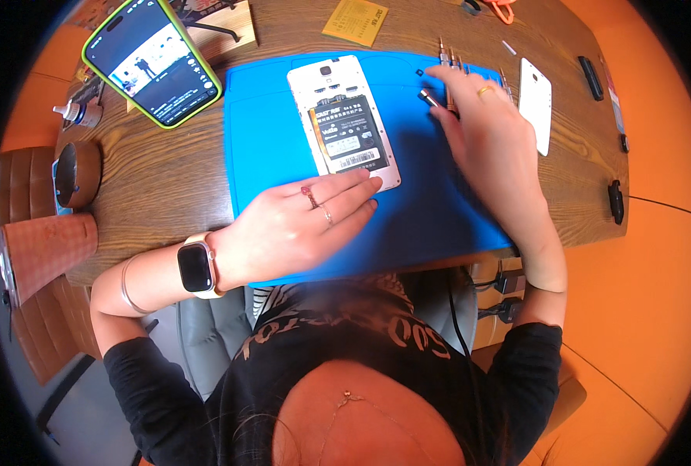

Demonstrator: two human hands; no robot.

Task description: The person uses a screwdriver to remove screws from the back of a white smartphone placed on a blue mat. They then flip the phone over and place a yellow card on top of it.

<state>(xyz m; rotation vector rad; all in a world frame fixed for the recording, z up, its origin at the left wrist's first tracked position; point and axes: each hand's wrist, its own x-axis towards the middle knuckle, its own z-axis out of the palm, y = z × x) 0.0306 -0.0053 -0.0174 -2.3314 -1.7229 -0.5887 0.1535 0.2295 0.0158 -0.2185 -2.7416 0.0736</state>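
Observation:
A smartphone with its back cover off point(391, 148) lies on a blue work mat point(264, 140), its black battery point(351, 137) exposed. My left hand point(305, 221) rests flat across the phone's lower end, fingers straight and touching its edge. Over the mat's right side, my right hand point(485, 122) hovers at a row of slim precision screwdrivers point(443, 52), partly covering them. Beside the right thumb lies a dark cylindrical piece with a silver end point(429, 98); whether the thumb grips it is unclear. A tiny black part point(419, 73) sits near the index fingertip.
A white phone back cover point(535, 105) lies right of the mat. A phone in a green case point(153, 64) stands at left, its screen lit. Behind the mat is a yellow packet point(355, 22). A round brown bowl point(77, 175) and a checked cup point(51, 250) stand left.

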